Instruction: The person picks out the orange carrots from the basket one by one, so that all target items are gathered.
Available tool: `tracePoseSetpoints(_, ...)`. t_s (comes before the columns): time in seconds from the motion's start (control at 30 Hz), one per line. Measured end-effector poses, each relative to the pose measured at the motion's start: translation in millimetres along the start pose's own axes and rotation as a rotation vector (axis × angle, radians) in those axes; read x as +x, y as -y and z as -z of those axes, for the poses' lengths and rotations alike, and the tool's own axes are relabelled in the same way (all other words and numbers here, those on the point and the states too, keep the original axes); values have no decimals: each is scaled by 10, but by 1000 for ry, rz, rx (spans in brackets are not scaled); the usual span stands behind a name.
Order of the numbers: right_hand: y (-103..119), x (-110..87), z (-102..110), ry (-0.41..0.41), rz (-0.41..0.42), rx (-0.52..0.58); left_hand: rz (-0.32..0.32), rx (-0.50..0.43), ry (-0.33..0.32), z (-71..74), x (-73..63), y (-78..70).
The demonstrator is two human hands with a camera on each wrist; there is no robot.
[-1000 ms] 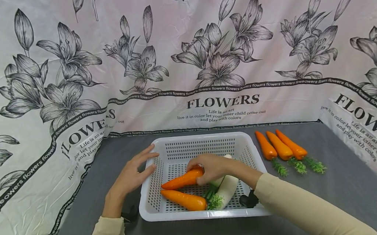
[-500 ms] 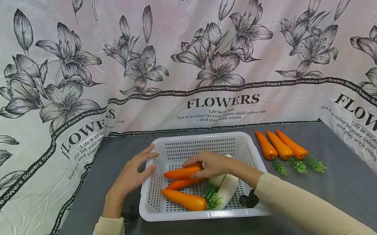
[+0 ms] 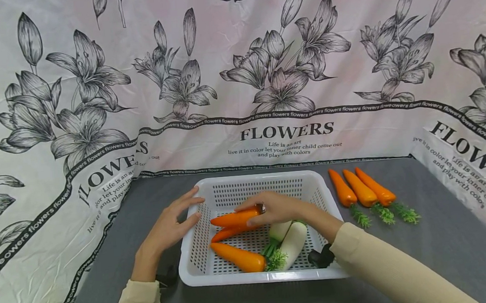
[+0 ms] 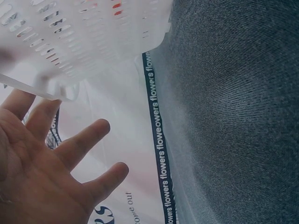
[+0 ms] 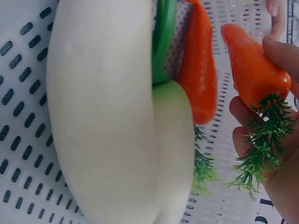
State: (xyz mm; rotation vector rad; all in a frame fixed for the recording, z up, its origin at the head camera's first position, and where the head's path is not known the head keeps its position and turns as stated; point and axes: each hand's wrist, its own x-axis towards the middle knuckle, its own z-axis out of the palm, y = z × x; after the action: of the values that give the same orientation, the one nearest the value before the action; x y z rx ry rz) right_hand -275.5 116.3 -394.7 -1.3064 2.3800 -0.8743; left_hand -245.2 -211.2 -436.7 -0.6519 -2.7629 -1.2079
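Head view: the right hand (image 3: 273, 207) pinches a carrot (image 3: 233, 219) between thumb and fingers inside the white basket (image 3: 261, 277), the left hand (image 3: 169, 222), fingers spread, touching its rim; the step seems carrot handling, and moving it calls for clearing another carrot (image 3: 224, 234) alongside.

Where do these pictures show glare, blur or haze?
Head view: fairly sharp, with small highlights on the orange carrots; left wrist view: the white basket looks hazy, the grey table has a pale sheen; right wrist view: the close white radish looks slightly blurred, the held carrot glints.
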Motion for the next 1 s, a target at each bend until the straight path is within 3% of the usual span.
tracePoseSetpoints(0.33,59,-186,287,-76,-50,27,9,-18,10,-7,-5,5)
tracePoseSetpoints(0.57,37,-468,570,-187,-85,-38,-1,-19,8,4,-2,-7)
tracePoseSetpoints(1.0,-159,-1203,885,-430,-339,-53,-3,-22,10,-5,-4,-10)
